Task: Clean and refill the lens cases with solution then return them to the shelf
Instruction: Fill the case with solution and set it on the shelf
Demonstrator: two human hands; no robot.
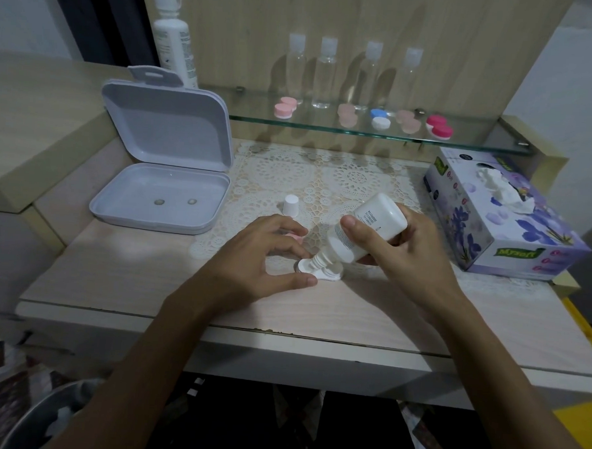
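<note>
Pale wood-look worktop (120,277) with a lace mat (324,184) across the middle. Right hand (406,250) has its fingers wrapped around a white bottle (370,228), tipped nozzle-down over the open white lens case (314,271) at frame center. Left hand (251,256) pinches the case's edge. A bottle cap (291,205) stands just behind. Open gray box (163,169) at left, tissue box (501,214) at right. Glass shelf (480,144) up top holds more lens cases (380,119) and clear bottles (325,73).
</note>
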